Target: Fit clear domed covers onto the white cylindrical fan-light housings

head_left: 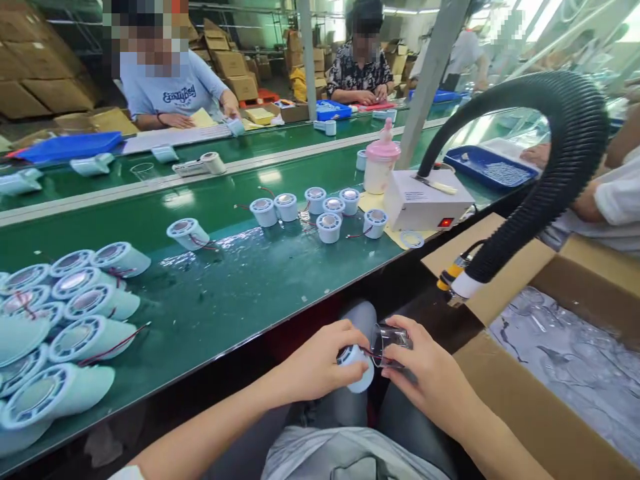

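Above my lap, my left hand is closed around a light blue round plastic housing with thin dark red wires. My right hand grips a clear plastic cup, its open rim turned toward the housing. The two pieces are close together; whether they touch I cannot tell. On the green work surface beyond my hands stand several similar blue housings with silver discs and wires. More blue housings crowd the left side.
A white box with a lit red switch carries a black corrugated hose arching to the right. Beside it stands a pink-lidded bottle. An open carton of clear plastic parts is at my right. Co-workers sit across the line.
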`<state>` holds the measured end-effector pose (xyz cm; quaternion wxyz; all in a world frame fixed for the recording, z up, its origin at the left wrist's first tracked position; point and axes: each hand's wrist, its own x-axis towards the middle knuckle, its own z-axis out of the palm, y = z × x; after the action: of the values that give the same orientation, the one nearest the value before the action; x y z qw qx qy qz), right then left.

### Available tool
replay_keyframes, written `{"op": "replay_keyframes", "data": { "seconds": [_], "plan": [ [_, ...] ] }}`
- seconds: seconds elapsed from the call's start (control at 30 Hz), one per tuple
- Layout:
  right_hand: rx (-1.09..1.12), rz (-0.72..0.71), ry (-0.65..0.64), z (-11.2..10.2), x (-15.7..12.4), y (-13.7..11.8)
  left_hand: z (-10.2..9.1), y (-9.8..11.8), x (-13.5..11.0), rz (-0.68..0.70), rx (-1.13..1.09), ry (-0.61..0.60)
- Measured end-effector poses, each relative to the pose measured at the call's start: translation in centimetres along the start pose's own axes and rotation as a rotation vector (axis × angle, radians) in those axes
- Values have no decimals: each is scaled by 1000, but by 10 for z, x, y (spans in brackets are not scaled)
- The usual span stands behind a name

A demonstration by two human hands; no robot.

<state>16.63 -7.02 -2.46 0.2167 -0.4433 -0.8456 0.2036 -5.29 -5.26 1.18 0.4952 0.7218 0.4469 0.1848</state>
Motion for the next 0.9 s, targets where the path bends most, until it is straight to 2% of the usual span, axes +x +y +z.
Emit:
{"op": "replay_keyframes", "data": {
  "seconds": [0.1, 0.2, 0.33, 0.47, 0.57, 0.7, 0.77, 0.9],
  "plan": [
    [291, 82, -111, -5, 8, -3, -2, -10, -8, 42, 5, 110],
    [518, 161, -101, -7, 14, -9, 0, -25, -9, 138, -60, 183],
    [715, 316, -14, -5, 21, -12, 2, -38, -8, 214, -73, 131],
    [884, 414, 59, -5, 25, -5, 2, -34, -9, 215, -219, 74],
    [973, 328, 0, -7, 25, 2, 3, -30, -11, 99, -423, 49],
    [694, 149, -63, -7, 15, 4, 5, -31, -15, -62, -680, 59],
    [607, 98, -68, -6, 9, 2, 4, -31, -18, -106, -705, 18],
    [719, 82, -108, -5, 2, -2, -2, -26, -24, -34, -558, 8]
  ]
}}
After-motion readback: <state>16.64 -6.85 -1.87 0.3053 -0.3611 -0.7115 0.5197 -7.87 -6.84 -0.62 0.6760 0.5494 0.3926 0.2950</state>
